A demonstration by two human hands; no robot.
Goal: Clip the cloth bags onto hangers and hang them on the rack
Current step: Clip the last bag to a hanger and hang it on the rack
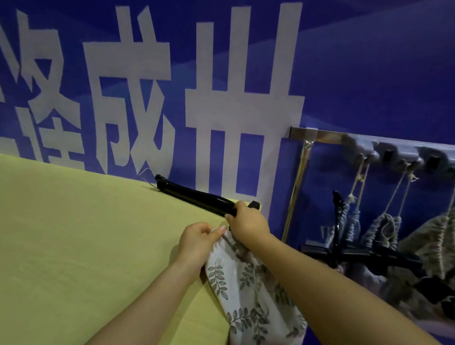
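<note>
White leaf-print cloth bag [253, 294] hangs off the right edge of the yellow surface [71, 229], left hand [198, 240] pinching its top hem. Just beyond, right hand [247, 221] grips the long black hanger [193, 194] at its right end. Risk: thin pinch slips, hem misses the clip, bag drops.

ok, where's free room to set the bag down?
Table is bare left of the left hand, from the hanger at its far edge to the near edge. Crowded: below the rack at right, hung bags and hangers.
</note>
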